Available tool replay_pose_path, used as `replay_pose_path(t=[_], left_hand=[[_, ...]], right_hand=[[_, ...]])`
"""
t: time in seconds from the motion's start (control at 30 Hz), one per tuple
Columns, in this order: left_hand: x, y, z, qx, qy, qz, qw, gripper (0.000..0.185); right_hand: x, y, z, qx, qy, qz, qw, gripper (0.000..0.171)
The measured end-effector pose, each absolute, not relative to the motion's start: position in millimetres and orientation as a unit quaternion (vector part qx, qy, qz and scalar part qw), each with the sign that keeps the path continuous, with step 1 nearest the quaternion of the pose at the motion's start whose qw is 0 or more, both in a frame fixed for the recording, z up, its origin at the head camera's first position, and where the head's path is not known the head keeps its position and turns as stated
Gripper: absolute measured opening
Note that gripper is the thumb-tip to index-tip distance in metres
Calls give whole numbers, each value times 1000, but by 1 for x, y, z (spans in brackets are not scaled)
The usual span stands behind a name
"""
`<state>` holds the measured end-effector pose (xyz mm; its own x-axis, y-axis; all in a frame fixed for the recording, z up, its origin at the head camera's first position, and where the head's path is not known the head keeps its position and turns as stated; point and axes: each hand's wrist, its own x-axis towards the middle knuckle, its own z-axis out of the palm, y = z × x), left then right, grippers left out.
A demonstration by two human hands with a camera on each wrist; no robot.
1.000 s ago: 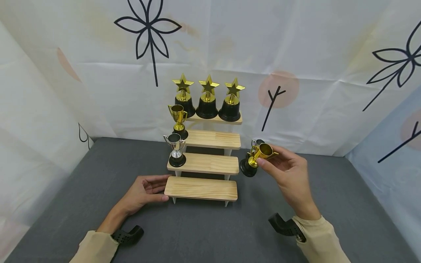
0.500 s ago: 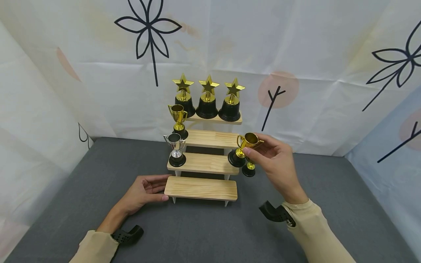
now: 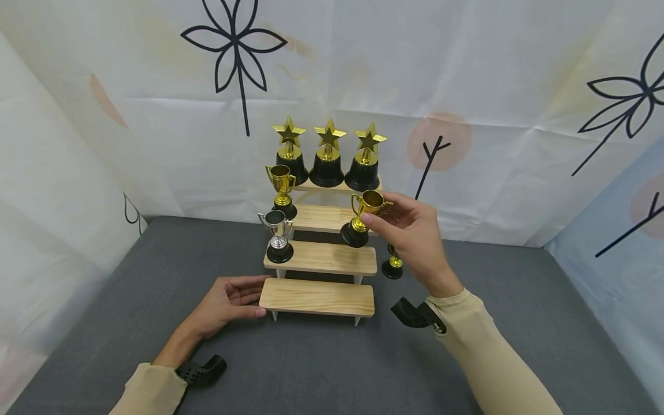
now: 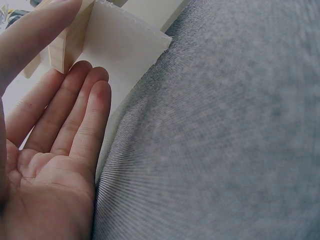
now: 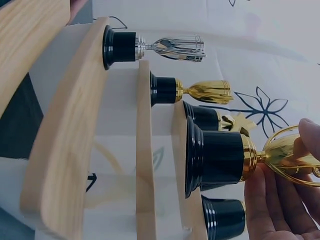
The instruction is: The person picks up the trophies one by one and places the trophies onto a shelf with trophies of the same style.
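Observation:
My right hand (image 3: 413,239) grips a small gold trophy cup (image 3: 358,223) with a black base, thumb across the cup in the head view. It is held over the right part of the stepped wooden display stand (image 3: 316,297), in front of the third step up; in the right wrist view its base (image 5: 215,157) points left. My left hand (image 3: 228,305) touches the left end of the lowest step, fingers fairly straight, as the left wrist view shows beside the wood edge (image 4: 67,47). On the stand's left side are a silver trophy cup (image 3: 278,236) and another gold trophy cup (image 3: 282,190).
Three gold star trophies (image 3: 327,153) stand in a row on the top step. Right of the stand, another trophy (image 3: 392,266) on the grey table (image 3: 311,369) is partly hidden behind my right hand. A patterned white cloth (image 3: 498,173) hangs behind.
My right hand has carried the gold trophy cup leftward and up, from beside the stand to over its right side. The left hand has kept its place.

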<state>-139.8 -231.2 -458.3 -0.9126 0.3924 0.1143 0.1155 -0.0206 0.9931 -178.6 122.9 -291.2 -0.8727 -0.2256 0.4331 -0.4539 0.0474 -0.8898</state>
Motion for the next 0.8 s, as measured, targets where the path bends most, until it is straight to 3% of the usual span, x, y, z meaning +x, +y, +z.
replay_pose_path(t=[0.8], left_hand=[[-139,-231,-457,180,688,695,106,73]], right_hand=[[-213,85,-291,240,-724,639,98,39]])
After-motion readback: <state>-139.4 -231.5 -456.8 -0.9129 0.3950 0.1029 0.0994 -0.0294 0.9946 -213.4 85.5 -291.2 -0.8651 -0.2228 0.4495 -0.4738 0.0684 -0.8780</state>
